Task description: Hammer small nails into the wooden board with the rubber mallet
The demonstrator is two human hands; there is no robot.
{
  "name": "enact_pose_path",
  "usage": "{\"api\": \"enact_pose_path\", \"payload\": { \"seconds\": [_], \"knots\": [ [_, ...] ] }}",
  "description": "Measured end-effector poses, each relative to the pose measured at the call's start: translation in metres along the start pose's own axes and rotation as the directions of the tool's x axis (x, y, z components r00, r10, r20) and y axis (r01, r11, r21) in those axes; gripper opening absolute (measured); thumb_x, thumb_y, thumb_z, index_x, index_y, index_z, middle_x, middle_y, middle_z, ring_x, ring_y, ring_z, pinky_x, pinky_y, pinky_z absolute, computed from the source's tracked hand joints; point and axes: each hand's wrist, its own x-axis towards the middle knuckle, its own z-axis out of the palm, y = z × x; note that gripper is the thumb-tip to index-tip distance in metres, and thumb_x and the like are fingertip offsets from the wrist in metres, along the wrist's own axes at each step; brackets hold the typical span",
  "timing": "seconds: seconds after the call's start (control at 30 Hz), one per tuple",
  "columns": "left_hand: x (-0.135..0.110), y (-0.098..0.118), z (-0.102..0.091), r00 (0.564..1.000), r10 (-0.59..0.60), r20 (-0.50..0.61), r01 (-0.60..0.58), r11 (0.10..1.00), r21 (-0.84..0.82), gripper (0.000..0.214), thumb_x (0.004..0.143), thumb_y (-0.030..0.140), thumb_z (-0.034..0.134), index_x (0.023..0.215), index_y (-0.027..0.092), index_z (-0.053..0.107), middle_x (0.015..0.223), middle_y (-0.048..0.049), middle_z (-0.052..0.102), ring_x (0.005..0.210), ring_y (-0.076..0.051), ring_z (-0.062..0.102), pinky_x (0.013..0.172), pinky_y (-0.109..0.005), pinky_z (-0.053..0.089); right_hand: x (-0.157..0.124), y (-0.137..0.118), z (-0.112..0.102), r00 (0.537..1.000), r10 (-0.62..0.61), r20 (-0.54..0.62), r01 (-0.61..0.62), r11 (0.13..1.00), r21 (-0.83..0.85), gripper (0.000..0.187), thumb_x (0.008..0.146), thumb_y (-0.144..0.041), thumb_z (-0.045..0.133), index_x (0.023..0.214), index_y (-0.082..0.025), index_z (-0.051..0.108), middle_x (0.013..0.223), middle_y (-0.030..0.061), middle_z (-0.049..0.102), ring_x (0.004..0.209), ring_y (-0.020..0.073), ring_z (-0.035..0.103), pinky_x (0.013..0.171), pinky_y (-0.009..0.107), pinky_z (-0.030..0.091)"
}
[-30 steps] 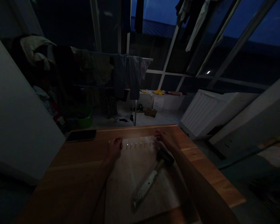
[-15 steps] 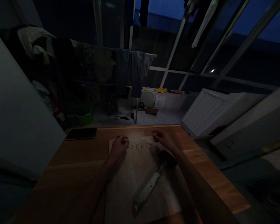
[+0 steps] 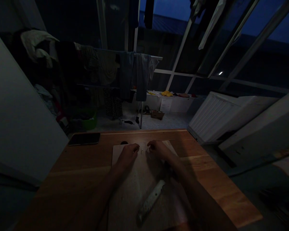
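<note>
Both hands had moved inward along the far part of the board since half a second before, the left hand (image 3: 129,154) shifting rightward and the right hand (image 3: 160,150) leftward, so that only one of the four pins seen then between them remained in view. Beyond, in dim light, clothes (image 3: 142,77) hung on a drying rack (image 3: 156,58) before tall windows, and a ribbed white unit (image 3: 210,115) stood to the right. The wooden table (image 3: 212,173) filled the foreground, and on it lay the pale board (image 3: 127,192), under both hands. A hammer (image 3: 152,199) rested slantwise on the board, its light handle pointing toward the person and its head hidden by the right forearm. The left hand's thumb and fingertips were bunched close together; the right hand's fingers were curled, the tips facing the left ones across a narrow gap. Whether either pinched anything was too dark to tell. A black phone (image 3: 84,139) lay flat near the table's far left corner, and a round dark object (image 3: 124,142) sat just behind the board. The thin shiny pin (image 3: 142,151) was on the board between the two hands, nearer the left fingertips.
</note>
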Motion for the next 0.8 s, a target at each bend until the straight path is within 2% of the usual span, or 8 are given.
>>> {"api": "enact_pose_path", "payload": {
  "seconds": [0.07,0.13,0.27,0.37,0.47,0.57,0.67,0.8],
  "knots": [
    [0.003,0.003,0.006,0.997,0.036,0.063,-0.039,0.998,0.053,0.024,0.086,0.013,0.053,0.088,0.018,0.076,0.091,-0.0091,0.077,0.087,-0.022,0.071,0.082,-0.030,0.052,0.003,-0.006,0.009,0.999,-0.025,0.042,0.025,1.000,-0.010,0.028,0.078,-0.006,0.064,0.098,-0.014,0.082,0.095,0.0130,0.082,0.086,0.0233,0.075,0.079,0.027,0.051],
    [0.006,0.006,0.014,0.996,0.043,0.073,-0.049,0.995,0.085,0.024,0.086,0.012,0.053,0.085,0.018,0.076,0.089,-0.0095,0.077,0.087,-0.022,0.070,0.083,-0.031,0.052,0.006,-0.010,0.014,0.997,-0.038,0.060,0.039,0.999,-0.020,0.025,0.079,-0.006,0.062,0.090,-0.015,0.083,0.091,0.0123,0.083,0.083,0.0229,0.075,0.078,0.027,0.051],
    [0.008,0.007,0.019,1.000,0.008,-0.016,-0.008,1.000,0.010,0.022,0.083,0.010,0.057,0.090,0.017,0.076,0.091,-0.0088,0.078,0.086,-0.021,0.071,0.085,-0.032,0.053,0.001,-0.013,0.010,0.999,-0.044,0.012,0.044,0.999,-0.021,0.027,0.085,-0.007,0.056,0.090,-0.014,0.082,0.093,0.0132,0.083,0.084,0.0218,0.074,0.079,0.027,0.051],
    [0.002,0.005,0.014,0.997,-0.030,-0.072,0.022,0.993,-0.114,0.020,0.082,0.012,0.061,0.093,0.017,0.076,0.092,-0.0072,0.079,0.082,-0.019,0.071,0.082,-0.030,0.055,-0.011,-0.016,0.005,0.998,-0.055,-0.014,0.055,0.998,0.008,0.028,0.086,-0.007,0.056,0.093,-0.014,0.082,0.094,0.0109,0.082,0.084,0.0207,0.074,0.079,0.026,0.051],
    [-0.007,0.003,0.008,0.999,-0.034,-0.032,0.027,0.983,-0.184,0.017,0.079,0.014,0.063,0.090,0.018,0.076,0.089,-0.0056,0.079,0.080,-0.019,0.072,0.080,-0.029,0.056,-0.025,-0.019,0.007,0.995,-0.095,0.002,0.095,0.992,0.079,0.027,0.085,-0.008,0.059,0.096,-0.017,0.082,0.094,0.0080,0.081,0.085,0.0205,0.074,0.080,0.027,0.053],
    [-0.017,0.003,0.003,0.999,-0.027,0.020,0.030,0.982,-0.185,0.019,0.080,0.016,0.062,0.092,0.017,0.077,0.093,-0.0069,0.080,0.084,-0.020,0.074,0.082,-0.029,0.057,-0.037,-0.022,0.013,0.993,-0.118,-0.002,0.116,0.979,0.165,0.027,0.086,-0.010,0.062,0.100,-0.018,0.083,0.099,0.0099,0.078,0.085,0.0201,0.074,0.080,0.028,0.056],
    [-0.026,0.007,-0.004,0.999,-0.013,0.043,0.020,0.984,-0.175,0.025,0.085,0.021,0.060,0.103,0.018,0.077,0.103,-0.0085,0.080,0.087,-0.020,0.075,0.084,-0.030,0.059,-0.046,-0.025,0.014,0.993,-0.120,-0.019,0.121,0.961,0.250,0.028,0.090,-0.014,0.061,0.107,-0.020,0.082,0.108,0.0110,0.075,0.091,0.0195,0.074,0.080,0.028,0.057],
    [-0.040,0.011,-0.017,0.999,0.005,0.051,0.000,0.995,-0.099,0.032,0.089,0.027,0.059,0.117,0.019,0.074,0.113,-0.0095,0.078,0.083,-0.020,0.075,0.079,-0.030,0.060,-0.062,-0.025,0.009,0.988,-0.109,-0.106,0.138,0.933,0.332,0.027,0.094,-0.022,0.057,0.107,-0.021,0.080,0.108,0.0106,0.075,0.093,0.0202,0.073,0.079,0.029,0.058]
  ]
}}
